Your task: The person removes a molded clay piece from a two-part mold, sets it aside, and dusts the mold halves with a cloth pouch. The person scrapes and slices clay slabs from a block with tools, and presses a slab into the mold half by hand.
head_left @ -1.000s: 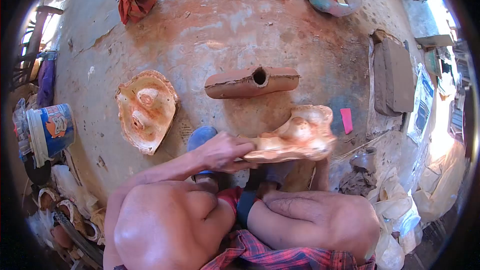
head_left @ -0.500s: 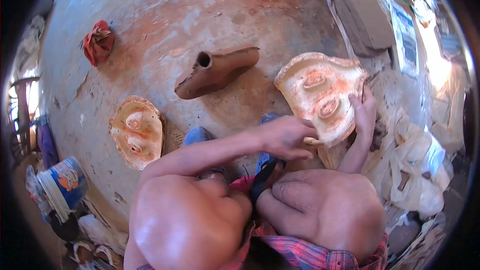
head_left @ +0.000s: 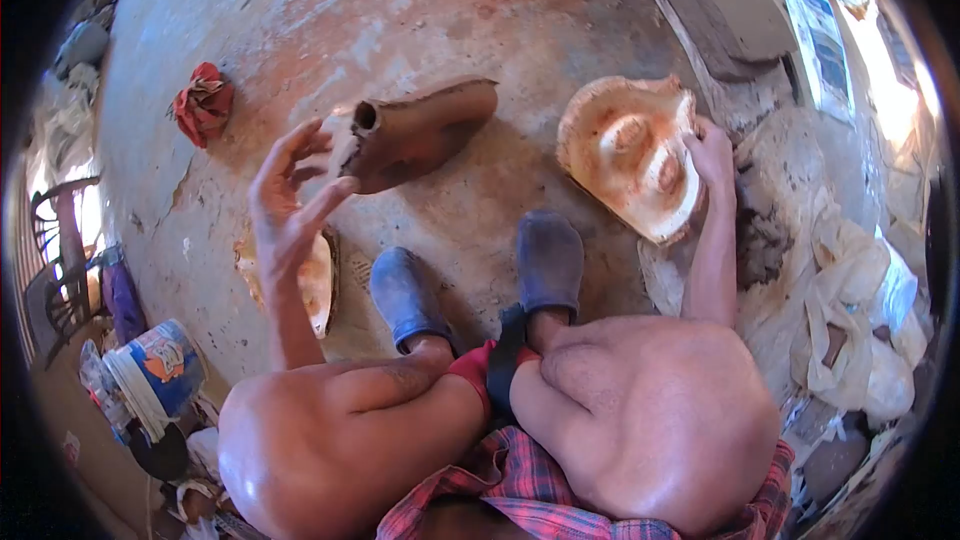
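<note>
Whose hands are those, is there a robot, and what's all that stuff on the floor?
No robot here, just a person's bare hands! Every picture comes from one camera worn on the head, looking forward and down, so you see knees and blue shoes too. The right hand holds the edge of what looks like a pale mould. The left hand is empty and open, near a hollow brown piece on the floor. Another mould is partly behind the left arm. Farther off lies a red bundle.
</note>
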`<state>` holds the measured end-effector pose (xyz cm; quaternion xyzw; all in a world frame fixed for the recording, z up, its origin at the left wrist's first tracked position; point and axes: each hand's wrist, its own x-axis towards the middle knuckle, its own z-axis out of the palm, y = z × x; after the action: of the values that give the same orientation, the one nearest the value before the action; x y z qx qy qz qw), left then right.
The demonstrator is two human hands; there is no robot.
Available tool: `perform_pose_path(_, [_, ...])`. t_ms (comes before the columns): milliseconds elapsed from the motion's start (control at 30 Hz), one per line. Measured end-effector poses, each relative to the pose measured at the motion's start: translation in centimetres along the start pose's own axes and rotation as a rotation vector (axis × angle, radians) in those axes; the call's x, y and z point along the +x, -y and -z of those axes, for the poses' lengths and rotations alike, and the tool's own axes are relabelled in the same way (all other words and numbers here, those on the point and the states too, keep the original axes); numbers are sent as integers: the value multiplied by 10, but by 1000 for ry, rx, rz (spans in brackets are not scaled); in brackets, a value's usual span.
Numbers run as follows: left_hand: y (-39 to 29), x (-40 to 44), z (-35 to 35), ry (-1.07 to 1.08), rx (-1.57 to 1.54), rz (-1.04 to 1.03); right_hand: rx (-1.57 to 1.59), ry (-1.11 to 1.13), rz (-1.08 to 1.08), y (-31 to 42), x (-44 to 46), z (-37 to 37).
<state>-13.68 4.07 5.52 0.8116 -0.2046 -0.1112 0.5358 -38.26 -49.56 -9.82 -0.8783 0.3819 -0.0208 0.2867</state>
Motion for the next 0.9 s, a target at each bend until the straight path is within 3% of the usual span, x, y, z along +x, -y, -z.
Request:
perform_pose_path(100, [20,4,-18,28,65,-100,-141,-78,-71,59,-7,19])
perform_pose_path(167, [23,11,-30,14,108,-139,-52,-298,286,109,-12,10])
perform_pose_path(233, [24,15,-38,14,144,-180,254,-30,557,195,-30,1])
perform_pose_path(300, [24,21,-42,80,125,-171,225,122,928,252,-42,-28])
perform_pose_path(367, [21,22,-45,36,162,-210,121,161,1124,287,-44,-58])
perform_pose_path(467, [18,18,-45,92,183,-115,167,326,1250,312,-27,-77])
perform_pose_path(567, [24,19,-47,66,222,-191,209,513,1187,320,-19,-80])
perform_pose_path(900, [33,21,-46,55,307,-376,222,438,1240,315,-20,-87])
